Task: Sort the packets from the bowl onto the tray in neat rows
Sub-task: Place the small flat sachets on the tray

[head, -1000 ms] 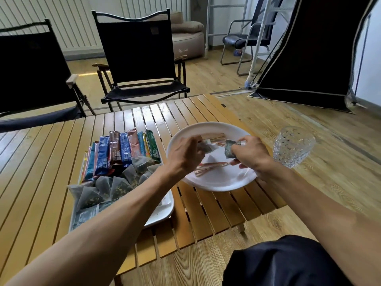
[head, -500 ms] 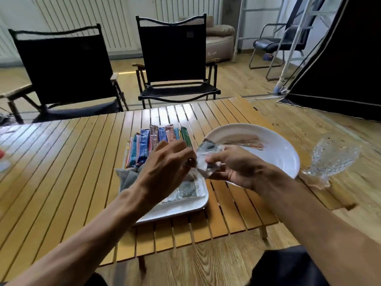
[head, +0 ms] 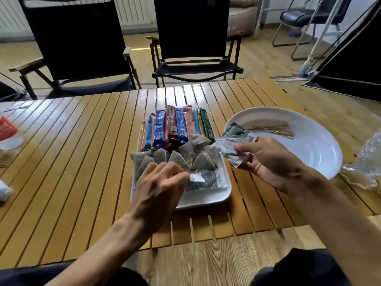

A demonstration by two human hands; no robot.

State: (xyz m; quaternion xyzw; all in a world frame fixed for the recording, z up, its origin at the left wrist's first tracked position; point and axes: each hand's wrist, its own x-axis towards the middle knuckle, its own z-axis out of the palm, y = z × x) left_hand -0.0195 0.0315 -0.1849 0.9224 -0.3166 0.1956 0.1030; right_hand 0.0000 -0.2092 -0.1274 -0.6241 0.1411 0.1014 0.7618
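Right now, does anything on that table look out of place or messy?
Mildly: on the white rectangular tray, the grey pyramid sachets lie jumbled, one overlapping the coloured stick packets. Thin coppery wires sit in the round white bowl.

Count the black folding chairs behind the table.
2: left chair beyond the table's left half, middle chair beyond the tray. A third may hide at the left edge.

Count: one white rectangular tray point(head: 206, 201); one white round bowl point(head: 309, 155); roughly ten coloured stick packets point(head: 159, 130); two black folding chairs point(head: 191, 27).
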